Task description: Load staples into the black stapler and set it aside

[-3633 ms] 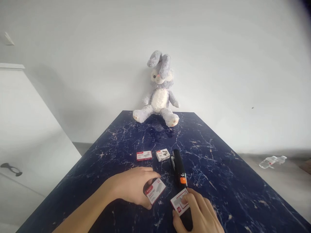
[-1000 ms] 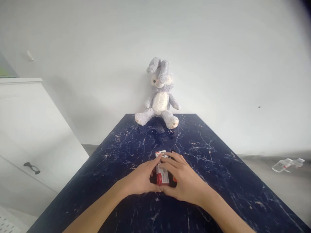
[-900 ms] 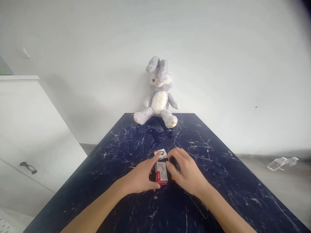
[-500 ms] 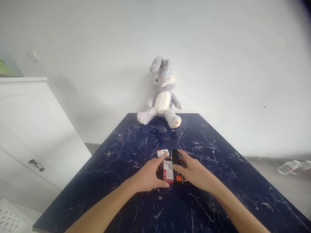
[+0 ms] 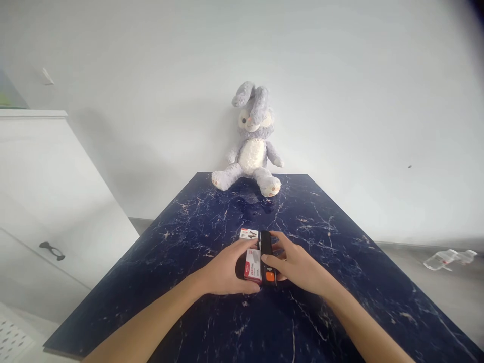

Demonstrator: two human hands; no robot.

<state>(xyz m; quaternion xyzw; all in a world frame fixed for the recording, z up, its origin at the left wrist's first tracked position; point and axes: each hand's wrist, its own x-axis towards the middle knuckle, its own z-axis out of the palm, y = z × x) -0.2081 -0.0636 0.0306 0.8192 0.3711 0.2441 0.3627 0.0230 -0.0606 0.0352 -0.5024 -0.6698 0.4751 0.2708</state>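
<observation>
Near the front middle of the table, my left hand (image 5: 227, 269) curves round a small red-and-white staple box (image 5: 253, 264), thumb at its near end and fingers at its far end. Just beyond lies another red-and-white box (image 5: 248, 233), partly covered by my fingers. My right hand (image 5: 297, 262) grips a black stapler (image 5: 266, 244) with an orange patch (image 5: 269, 277) at its near end, thumb on top and fingers along the right side. The stapler lies lengthwise against the right side of the boxes. The undersides of these things are hidden.
A grey plush rabbit (image 5: 252, 151) sits at the far edge of the dark blue marbled table (image 5: 181, 237), against the white wall. To the left stands a white cabinet (image 5: 56, 186) with a dark handle. Clear plastic bottles (image 5: 448, 258) lie on the floor at right.
Both hands, the stapler and the boxes appear slightly further left, with the stapler now closer against the near box. The whole view has also shifted a little.
</observation>
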